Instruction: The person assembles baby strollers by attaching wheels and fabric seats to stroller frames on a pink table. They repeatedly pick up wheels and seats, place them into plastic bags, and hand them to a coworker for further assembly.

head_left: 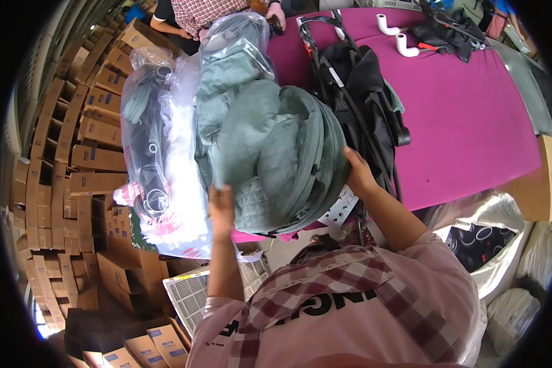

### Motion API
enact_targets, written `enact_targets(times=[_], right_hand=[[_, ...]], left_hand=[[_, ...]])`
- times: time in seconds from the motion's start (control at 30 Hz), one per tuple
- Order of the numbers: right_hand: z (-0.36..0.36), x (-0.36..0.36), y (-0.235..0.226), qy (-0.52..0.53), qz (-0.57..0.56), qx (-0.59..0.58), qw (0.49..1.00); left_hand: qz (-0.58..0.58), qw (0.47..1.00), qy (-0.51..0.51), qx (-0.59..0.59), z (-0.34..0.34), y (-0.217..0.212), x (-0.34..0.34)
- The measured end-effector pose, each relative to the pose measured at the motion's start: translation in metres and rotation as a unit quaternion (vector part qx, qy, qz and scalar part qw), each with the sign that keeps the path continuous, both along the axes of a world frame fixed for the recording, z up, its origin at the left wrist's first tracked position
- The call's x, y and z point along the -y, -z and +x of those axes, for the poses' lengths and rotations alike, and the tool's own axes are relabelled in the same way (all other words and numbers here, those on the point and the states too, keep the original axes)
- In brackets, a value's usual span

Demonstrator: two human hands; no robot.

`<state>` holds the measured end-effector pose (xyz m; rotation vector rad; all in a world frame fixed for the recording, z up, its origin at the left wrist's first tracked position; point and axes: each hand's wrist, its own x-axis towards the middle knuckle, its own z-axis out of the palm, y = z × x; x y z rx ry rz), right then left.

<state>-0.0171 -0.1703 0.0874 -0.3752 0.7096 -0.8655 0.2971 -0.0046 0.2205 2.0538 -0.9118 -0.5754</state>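
In front of me on the table lies a grey-green quilted stroller seat cover with a rounded, folded canopy. A clear plastic bag covers its far end. My right hand grips the canopy's right edge, thumb and fingers closed on it. At the near left edge of the cover my left hand is closed and slightly blurred; whether it pinches fabric or plastic film is hidden. Just right of the canopy lies a folded black stroller frame. A white printed card shows below the canopy.
To the left lie clear-bagged stroller parts. The table has a magenta cloth, with white curved tubes at the far side. A person in a checked shirt stands opposite. Cardboard boxes fill the left; an open silvery sack stands right.
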Motion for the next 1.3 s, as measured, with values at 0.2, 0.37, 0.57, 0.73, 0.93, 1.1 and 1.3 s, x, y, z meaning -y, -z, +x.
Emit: enact_targets(times=[0.2,0.37,0.57,0.73,0.93,1.1,1.3], right_hand=[[0.043,-0.035,-0.069,-0.063,-0.268,-0.506,0.817],[0.046,-0.067,-0.023,-0.004,-0.353,-0.600,0.718],[0.042,-0.088,-0.147,0.152,-0.307,-0.281,0.897],[-0.019,-0.093,-0.208,0.231,-0.265,-0.245,0.904],[-0.030,-0.129,-0.241,0.311,-0.272,-0.104,0.905],[0.019,-0.171,-0.203,0.236,-0.219,0.023,0.947],[-0.024,-0.149,-0.193,0.303,-0.264,-0.064,0.914]], left_hand=[[-0.050,0.917,0.350,0.187,-0.132,0.079,-0.032],[-0.091,0.905,0.392,0.138,-0.103,0.063,-0.079],[-0.232,0.937,0.227,0.134,-0.045,0.037,-0.181],[-0.239,0.950,0.150,0.130,-0.012,-0.010,-0.221],[-0.224,0.922,0.275,-0.154,-0.029,-0.006,-0.181],[-0.316,0.782,0.147,-0.516,-0.063,-0.017,-0.091],[-0.365,0.791,0.097,-0.482,-0.097,-0.027,-0.048]])
